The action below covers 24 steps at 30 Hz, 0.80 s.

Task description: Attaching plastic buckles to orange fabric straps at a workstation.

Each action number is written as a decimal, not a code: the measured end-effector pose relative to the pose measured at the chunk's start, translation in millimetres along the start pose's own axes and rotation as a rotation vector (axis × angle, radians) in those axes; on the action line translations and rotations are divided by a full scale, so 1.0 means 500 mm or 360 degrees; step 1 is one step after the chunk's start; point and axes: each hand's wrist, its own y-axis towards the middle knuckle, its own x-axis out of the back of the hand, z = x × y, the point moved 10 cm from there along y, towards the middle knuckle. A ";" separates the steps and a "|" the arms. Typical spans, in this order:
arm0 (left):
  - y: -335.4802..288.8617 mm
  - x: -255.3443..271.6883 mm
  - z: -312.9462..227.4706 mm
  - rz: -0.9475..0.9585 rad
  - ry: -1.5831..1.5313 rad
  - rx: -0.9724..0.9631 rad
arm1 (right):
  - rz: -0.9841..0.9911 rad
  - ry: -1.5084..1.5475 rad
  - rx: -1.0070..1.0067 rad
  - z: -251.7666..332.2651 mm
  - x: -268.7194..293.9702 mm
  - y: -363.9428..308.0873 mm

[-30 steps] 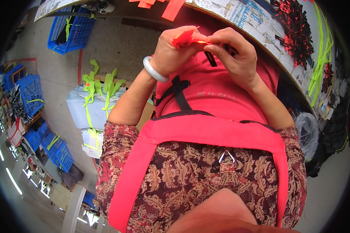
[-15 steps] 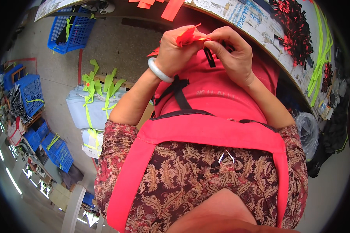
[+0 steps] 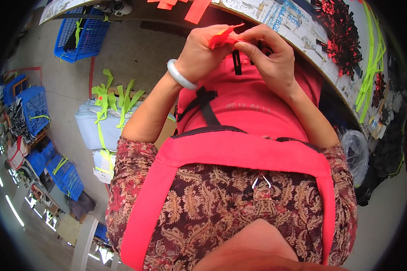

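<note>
My left hand (image 3: pixel 199 56), with a pale bangle at its wrist, is closed around a bunch of bright orange-red fabric strips (image 3: pixel 220 39). Close against it, my right hand (image 3: pixel 276 56) pinches the end of the orange-red fabric between thumb and forefinger. From beneath the pinch hangs a short black strip (image 3: pixel 237 63) with a slot in it; how it joins the fabric is hidden by my fingers. Both hands are raised in front of my red apron (image 3: pixel 248 97), near the table edge.
On the worktable (image 3: pixel 276 18) at the top lie flat orange strips (image 3: pixel 197 10), a heap of black-and-red cut pieces (image 3: pixel 337 38) and yellow-green strips (image 3: pixel 373 58). To the left, a blue basket (image 3: pixel 81 38) and a light-blue stack (image 3: pixel 90 126) tied with yellow-green strips stand on the floor.
Both hands have moved slightly up. The black strip has swung from slanting to hanging nearly straight down. The orange-red bunch has turned a little in my left hand.
</note>
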 end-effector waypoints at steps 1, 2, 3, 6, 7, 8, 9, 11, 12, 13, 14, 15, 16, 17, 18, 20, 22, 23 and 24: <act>0.002 0.004 -0.002 -0.0006 0.0002 0.0000 | 0.0024 -0.0034 0.0028 0.015 -0.001 -0.002; 0.004 0.000 -0.011 0.0063 0.0118 -0.0047 | 0.0048 -0.0067 0.0057 0.023 -0.003 -0.003; 0.003 -0.009 -0.020 0.0148 0.0228 -0.0093 | 0.0039 -0.0068 0.0053 0.015 -0.003 -0.005; 0.002 -0.009 -0.025 0.0037 0.0309 -0.0123 | -0.0008 0.0096 -0.0004 -0.023 -0.006 -0.014; 0.004 -0.005 -0.025 0.0031 0.0311 -0.0125 | -0.0003 0.0096 0.0000 -0.019 -0.004 -0.010; 0.006 -0.003 -0.019 0.0084 0.0284 -0.0079 | 0.0051 0.0098 -0.0090 -0.023 -0.005 -0.006; 0.010 -0.005 -0.016 0.0141 0.0253 -0.0035 | 0.0100 0.0096 -0.0181 -0.029 -0.007 -0.004; 0.017 0.002 -0.023 0.0146 0.0157 0.0029 | 0.0100 0.0060 -0.0185 -0.028 -0.005 -0.006; 0.020 0.000 -0.024 0.0162 0.0078 0.0097 | 0.0089 0.0041 -0.0183 -0.027 -0.001 -0.008; 0.021 0.002 -0.028 0.0168 0.0088 0.0092 | 0.0082 0.0044 -0.0174 -0.024 0.003 -0.008; 0.021 0.002 -0.021 0.0208 0.0157 0.0162 | 0.0089 0.0063 -0.0191 -0.024 0.006 -0.007; 0.019 0.003 -0.013 0.0244 0.0218 0.0229 | 0.0102 0.0074 -0.0210 -0.022 0.005 -0.004; 0.018 0.009 -0.013 0.0184 0.0212 0.0230 | 0.0098 0.0070 -0.0203 -0.019 0.007 0.000; 0.015 0.011 -0.014 0.0187 0.0215 0.0220 | 0.0129 0.0079 -0.0237 -0.021 0.005 0.002; 0.011 0.018 -0.009 0.0127 0.0124 0.0263 | 0.0162 0.0084 -0.0272 -0.022 0.004 0.003; 0.016 0.021 -0.021 0.0042 -0.0087 0.0156 | 0.0199 0.0038 -0.0274 -0.014 0.003 0.006; 0.027 0.016 -0.046 0.0045 0.0062 -0.0014 | 0.0231 0.0025 -0.0238 -0.007 0.001 0.010; 0.030 0.012 -0.067 0.0041 0.0214 -0.0169 | 0.0193 0.0025 -0.0267 -0.029 -0.001 0.002; 0.034 0.006 -0.068 0.0044 0.0194 -0.0153 | 0.0165 -0.0055 -0.0243 -0.034 -0.002 -0.003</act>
